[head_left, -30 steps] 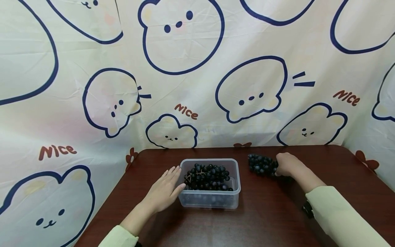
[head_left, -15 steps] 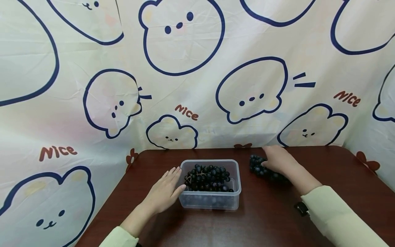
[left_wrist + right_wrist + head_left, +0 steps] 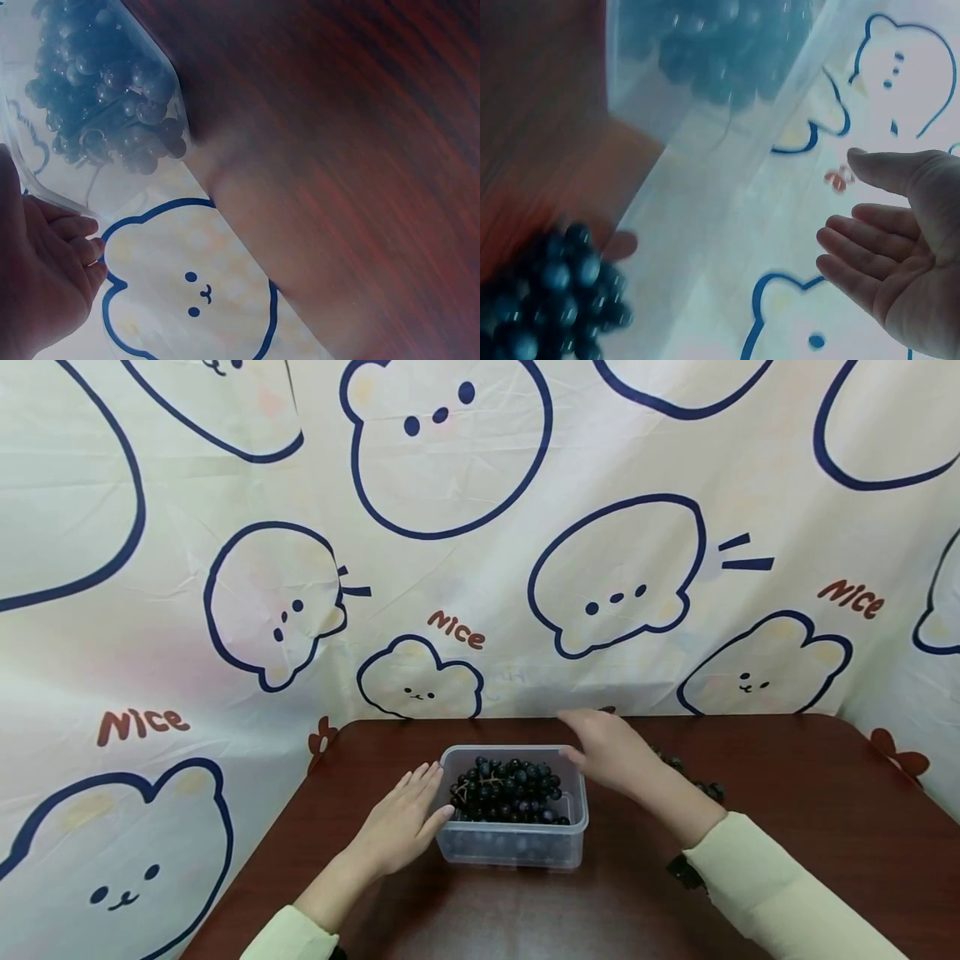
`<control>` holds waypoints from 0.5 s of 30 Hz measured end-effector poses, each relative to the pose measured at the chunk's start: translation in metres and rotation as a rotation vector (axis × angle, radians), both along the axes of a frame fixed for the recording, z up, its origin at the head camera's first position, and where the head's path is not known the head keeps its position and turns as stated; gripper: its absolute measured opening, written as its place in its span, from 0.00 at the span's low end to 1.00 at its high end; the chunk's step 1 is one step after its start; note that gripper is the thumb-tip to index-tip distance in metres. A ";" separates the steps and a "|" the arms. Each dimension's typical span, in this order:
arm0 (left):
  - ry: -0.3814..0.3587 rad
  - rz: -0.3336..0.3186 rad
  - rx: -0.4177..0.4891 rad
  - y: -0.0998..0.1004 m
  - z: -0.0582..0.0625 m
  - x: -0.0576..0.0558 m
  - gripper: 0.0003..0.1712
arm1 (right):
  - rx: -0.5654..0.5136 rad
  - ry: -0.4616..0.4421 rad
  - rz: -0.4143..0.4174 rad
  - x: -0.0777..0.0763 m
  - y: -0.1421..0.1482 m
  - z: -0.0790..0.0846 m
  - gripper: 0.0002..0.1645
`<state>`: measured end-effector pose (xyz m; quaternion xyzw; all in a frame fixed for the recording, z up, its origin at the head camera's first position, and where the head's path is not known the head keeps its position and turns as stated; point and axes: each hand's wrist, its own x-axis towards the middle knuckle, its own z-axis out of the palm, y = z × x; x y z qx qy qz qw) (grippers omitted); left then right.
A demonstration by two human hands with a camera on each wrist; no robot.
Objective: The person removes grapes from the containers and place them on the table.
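A clear plastic container [image 3: 510, 853] stands mid-table with a bunch of dark grapes [image 3: 512, 787] inside. Along its left wall lies my left hand [image 3: 396, 828], fingers straight, with the thumb near the front corner. My right hand [image 3: 611, 753] is at the back right corner of the container, overlapping its rim in the head view. In the right wrist view that hand's palm faces the container and holds nothing, its fingers loosely extended. A second bunch of dark grapes [image 3: 559, 296] lies on the table to the container's right, mostly hidden behind the right forearm in the head view.
The dark brown wooden table [image 3: 795, 827] meets a pale curtain [image 3: 510, 568] printed with blue bear outlines at its back edge. Light green sleeves [image 3: 780, 885] cover both forearms, and a dark strap [image 3: 686, 871] sits at the right wrist.
My right hand has let go of the loose grape bunch and moved left to the container's right side. The left hand has stayed at the left wall.
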<state>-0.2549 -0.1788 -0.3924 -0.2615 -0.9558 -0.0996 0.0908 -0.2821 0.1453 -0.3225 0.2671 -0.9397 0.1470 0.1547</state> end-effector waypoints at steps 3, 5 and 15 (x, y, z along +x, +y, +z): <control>0.000 -0.002 0.002 0.000 0.000 -0.001 0.37 | 0.007 -0.036 0.034 0.002 -0.016 -0.001 0.33; 0.004 -0.005 -0.001 0.000 0.000 -0.001 0.37 | 0.022 -0.053 0.049 0.003 -0.025 -0.003 0.34; 0.013 -0.008 -0.006 -0.002 -0.002 -0.001 0.37 | 0.048 -0.148 0.100 0.001 -0.051 -0.016 0.33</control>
